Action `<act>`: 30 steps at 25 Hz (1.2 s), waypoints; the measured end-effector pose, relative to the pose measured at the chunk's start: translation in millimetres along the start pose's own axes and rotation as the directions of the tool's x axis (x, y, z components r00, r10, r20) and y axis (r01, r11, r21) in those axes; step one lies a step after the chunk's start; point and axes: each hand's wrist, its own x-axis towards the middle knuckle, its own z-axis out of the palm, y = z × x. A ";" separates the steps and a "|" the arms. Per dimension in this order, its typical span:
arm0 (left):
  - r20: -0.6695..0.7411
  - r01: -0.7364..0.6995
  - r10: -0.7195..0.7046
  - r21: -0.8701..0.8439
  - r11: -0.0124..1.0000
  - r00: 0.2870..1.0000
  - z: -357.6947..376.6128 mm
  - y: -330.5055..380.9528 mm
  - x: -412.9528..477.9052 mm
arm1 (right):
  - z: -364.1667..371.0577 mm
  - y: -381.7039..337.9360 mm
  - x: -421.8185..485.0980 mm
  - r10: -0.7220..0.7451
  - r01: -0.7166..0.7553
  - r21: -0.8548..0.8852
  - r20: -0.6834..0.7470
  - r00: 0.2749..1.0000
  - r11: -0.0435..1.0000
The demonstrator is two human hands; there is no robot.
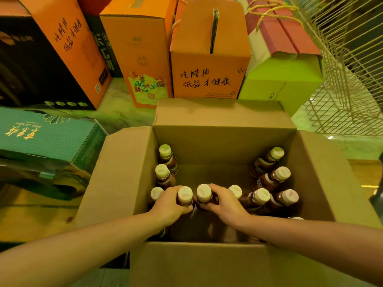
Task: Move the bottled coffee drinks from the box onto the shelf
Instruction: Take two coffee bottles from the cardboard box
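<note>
The open cardboard box (207, 139) sits low in front of the person with its flaps spread, among upright gift cartons (209, 59). A gold wire rack (342, 79) to its upper right may be the shelf. The bottled coffee drinks (269, 179) stand inside along the left wall, the near side and the right wall. At least 10 show, and those on the right lean against each other. Full of dark liquid, each is probably weighty for its size and stiff. I cannot tell whether they are glass or plastic, so they are best treated as breakable. The left hand (169, 204) curls round the neck and shoulder of 1 bottle (185, 198), and the right hand (226, 204) grips its neighbour (204, 196) the same way, the 2 just beside each other. That narrow neck under the lid looks like the surest hold; the smooth body may slip, so a straight lift seems wise. The drink looks reddish brown, with a dark label band (259, 164) round the body and pale, flat-topped caps (165, 150) bearing a faint pink mark.
</note>
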 end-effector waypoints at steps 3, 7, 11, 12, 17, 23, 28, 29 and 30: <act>-0.056 -0.123 0.122 -0.009 0.992 0.991 -18.1 8.9 -22.2 | -12.2 -25.4 -14.2 -0.050 0.050 0.015 -0.024 0.998 0.999; -0.158 -0.274 0.258 -0.090 0.957 0.953 -52.5 34.6 -53.0 | -38.0 -69.7 -31.1 -0.166 0.173 0.091 -0.077 0.983 0.981; -0.265 -0.469 0.418 -0.166 0.868 0.869 -96.0 74.6 -92.3 | -67.3 -131.3 -39.7 -0.323 0.339 0.205 -0.109 0.940 0.918; -0.299 -0.507 0.453 -0.135 0.851 0.840 -105.5 83.0 -102.8 | -73.4 -147.1 -41.1 -0.364 0.381 0.215 -0.115 0.924 0.899; -0.508 -0.568 0.442 -0.118 0.815 0.739 -141.0 117.0 -158.4 | -90.9 -223.2 -31.3 -0.551 0.539 0.247 -0.026 0.834 0.805; -0.744 -0.525 0.312 -0.061 0.849 0.591 -158.8 125.3 -250.4 | -76.7 -310.9 -31.1 -0.732 0.640 0.378 0.192 0.653 0.669; -0.921 -0.441 0.065 -0.122 0.889 0.385 -152.6 90.8 -349.0 | -5.2 -369.2 -65.4 -0.820 0.669 0.475 0.349 0.453 0.571; -0.941 -0.414 0.025 -0.124 0.902 0.337 -149.2 81.4 -373.8 | 14.5 -380.7 -76.7 -0.827 0.665 0.493 0.374 0.419 0.560; -0.955 -0.381 -0.022 -0.138 0.914 0.295 -145.1 71.0 -399.7 | 34.4 -392.1 -90.2 -0.836 0.667 0.509 0.396 0.379 0.544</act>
